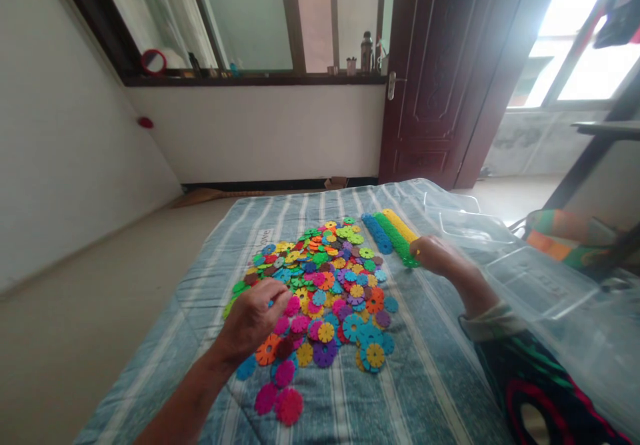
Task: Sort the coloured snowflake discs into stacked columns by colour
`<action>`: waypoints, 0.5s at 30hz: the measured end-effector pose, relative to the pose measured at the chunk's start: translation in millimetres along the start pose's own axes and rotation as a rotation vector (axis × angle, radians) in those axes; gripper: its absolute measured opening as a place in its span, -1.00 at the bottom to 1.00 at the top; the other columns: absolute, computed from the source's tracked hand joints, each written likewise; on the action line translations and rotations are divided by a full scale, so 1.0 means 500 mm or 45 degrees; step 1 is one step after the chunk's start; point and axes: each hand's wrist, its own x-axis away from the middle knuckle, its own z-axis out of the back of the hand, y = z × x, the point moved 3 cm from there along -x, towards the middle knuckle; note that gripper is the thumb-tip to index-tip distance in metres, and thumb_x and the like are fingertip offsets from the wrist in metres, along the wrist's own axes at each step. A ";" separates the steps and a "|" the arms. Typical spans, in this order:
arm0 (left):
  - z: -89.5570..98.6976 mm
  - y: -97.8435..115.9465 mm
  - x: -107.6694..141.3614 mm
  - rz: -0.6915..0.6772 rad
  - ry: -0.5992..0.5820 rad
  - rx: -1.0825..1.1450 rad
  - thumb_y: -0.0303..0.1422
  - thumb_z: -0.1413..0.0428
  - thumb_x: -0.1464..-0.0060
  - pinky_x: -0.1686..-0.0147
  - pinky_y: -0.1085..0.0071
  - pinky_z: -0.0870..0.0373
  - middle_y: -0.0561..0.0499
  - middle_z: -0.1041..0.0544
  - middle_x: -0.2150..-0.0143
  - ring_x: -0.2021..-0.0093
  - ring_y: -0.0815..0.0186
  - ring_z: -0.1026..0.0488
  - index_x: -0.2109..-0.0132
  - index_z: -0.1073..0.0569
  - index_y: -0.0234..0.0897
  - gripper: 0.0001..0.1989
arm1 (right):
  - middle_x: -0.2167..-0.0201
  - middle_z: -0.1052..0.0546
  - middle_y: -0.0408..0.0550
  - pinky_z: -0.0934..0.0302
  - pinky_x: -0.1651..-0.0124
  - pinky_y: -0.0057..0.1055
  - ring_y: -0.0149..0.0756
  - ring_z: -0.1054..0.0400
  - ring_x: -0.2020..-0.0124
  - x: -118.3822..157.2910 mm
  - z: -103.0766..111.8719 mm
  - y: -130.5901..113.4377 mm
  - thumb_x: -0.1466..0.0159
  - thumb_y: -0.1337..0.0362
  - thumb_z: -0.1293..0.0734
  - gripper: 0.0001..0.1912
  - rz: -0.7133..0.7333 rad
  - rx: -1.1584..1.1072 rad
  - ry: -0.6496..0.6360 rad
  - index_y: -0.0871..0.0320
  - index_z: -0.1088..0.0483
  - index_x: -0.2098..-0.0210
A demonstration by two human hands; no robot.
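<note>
Yellow row (399, 224) at the curled right hand's (435, 255) fingertips: one nudge could scatter it! Left hand (256, 313) curled, both grips unclear.

Hands: two, one left hand (257, 315) and one right hand (437, 256). Rows of stacked discs, far right: three, comprising one blue row (377, 234), one green row (395, 238) and one yellow row (400, 224). Heaps of loose discs: one heap (326, 280), its pieces overlapping too heavily for an exact count; magenta discs (289, 406) at its nearest edge, three. Clear plastic containers (543, 282), right: at least two. Far side: one red-rimmed mirror (153, 62), one flask (367, 52), one door (440, 65) with one handle (392, 86).
</note>
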 end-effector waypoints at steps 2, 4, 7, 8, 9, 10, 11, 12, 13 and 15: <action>0.000 -0.001 0.001 0.008 -0.008 -0.018 -0.26 0.06 -0.18 0.31 0.48 -0.36 0.01 -0.52 0.42 0.36 0.35 -0.46 0.44 -0.44 -0.25 -0.70 | 0.28 -0.58 0.03 -0.02 0.44 -0.48 -0.26 -0.43 0.32 -0.001 -0.001 0.003 -0.14 0.40 -0.24 -0.73 -0.018 0.023 0.001 0.09 -0.54 0.27; -0.001 -0.001 0.002 0.019 -0.020 -0.028 -0.25 0.06 -0.17 0.32 0.48 -0.36 0.00 -0.52 0.41 0.36 0.34 -0.46 0.44 -0.44 -0.25 -0.70 | 0.30 -0.57 0.03 -0.02 0.45 -0.48 -0.25 -0.44 0.33 0.000 -0.001 0.007 -0.15 0.40 -0.24 -0.74 -0.035 0.035 0.003 0.09 -0.54 0.27; -0.002 -0.002 0.003 0.031 -0.037 -0.017 -0.24 0.05 -0.16 0.32 0.48 -0.37 0.00 -0.52 0.41 0.36 0.34 -0.45 0.43 -0.45 -0.24 -0.70 | 0.31 -0.57 0.08 -0.06 0.44 -0.45 -0.20 -0.45 0.34 0.002 0.001 0.012 -0.14 0.42 -0.25 -0.75 -0.051 0.035 0.008 0.12 -0.54 0.26; -0.003 -0.003 0.003 0.033 -0.038 -0.011 -0.24 0.04 -0.16 0.31 0.47 -0.37 0.00 -0.52 0.40 0.36 0.34 -0.46 0.43 -0.45 -0.24 -0.71 | 0.31 -0.57 0.09 -0.08 0.42 -0.44 -0.18 -0.45 0.33 0.002 0.001 0.014 -0.14 0.43 -0.26 -0.74 -0.053 0.032 0.011 0.12 -0.53 0.25; -0.004 -0.005 0.003 0.035 -0.036 -0.008 -0.24 0.04 -0.16 0.31 0.47 -0.37 0.00 -0.53 0.40 0.36 0.33 -0.46 0.43 -0.45 -0.24 -0.71 | 0.30 -0.57 0.10 -0.09 0.41 -0.43 -0.17 -0.45 0.32 0.002 0.001 0.015 -0.14 0.44 -0.27 -0.73 -0.052 0.027 0.016 0.12 -0.53 0.22; -0.006 -0.006 0.003 0.037 -0.034 -0.007 -0.24 0.04 -0.15 0.31 0.47 -0.37 0.00 -0.53 0.40 0.35 0.33 -0.46 0.43 -0.46 -0.24 -0.71 | 0.29 -0.57 0.10 -0.11 0.39 -0.42 -0.16 -0.45 0.31 0.001 0.000 0.017 -0.14 0.44 -0.27 -0.72 -0.049 0.022 0.022 0.11 -0.53 0.20; -0.007 -0.007 0.002 0.040 -0.034 -0.008 -0.24 0.04 -0.15 0.30 0.46 -0.37 -0.01 -0.53 0.40 0.35 0.33 -0.46 0.43 -0.46 -0.25 -0.71 | 0.28 -0.57 0.10 -0.12 0.37 -0.41 -0.16 -0.45 0.30 0.000 -0.001 0.019 -0.14 0.44 -0.27 -0.70 -0.045 0.014 0.028 0.10 -0.52 0.18; -0.008 -0.008 0.002 0.042 -0.036 -0.009 -0.25 0.04 -0.15 0.30 0.46 -0.37 -0.01 -0.53 0.40 0.35 0.32 -0.46 0.43 -0.46 -0.25 -0.71 | 0.28 -0.57 0.08 -0.13 0.36 -0.41 -0.17 -0.45 0.30 -0.002 -0.004 0.019 -0.14 0.45 -0.27 -0.68 -0.039 0.002 0.036 0.08 -0.52 0.16; -0.010 -0.008 0.002 0.042 -0.041 -0.010 -0.25 0.04 -0.15 0.30 0.45 -0.37 -0.01 -0.53 0.40 0.35 0.32 -0.46 0.43 -0.46 -0.25 -0.71 | 0.28 -0.57 0.06 -0.14 0.35 -0.42 -0.19 -0.45 0.30 -0.003 -0.007 0.019 -0.14 0.45 -0.27 -0.66 -0.021 -0.015 0.051 0.07 -0.52 0.15; -0.010 -0.008 0.002 0.044 -0.049 -0.011 -0.25 0.04 -0.15 0.30 0.45 -0.37 -0.01 -0.52 0.41 0.36 0.32 -0.46 0.43 -0.46 -0.25 -0.71 | 0.29 -0.57 0.01 -0.15 0.33 -0.43 -0.24 -0.44 0.32 -0.006 -0.013 0.015 -0.11 0.46 -0.29 -0.63 0.047 -0.060 0.098 0.04 -0.53 0.14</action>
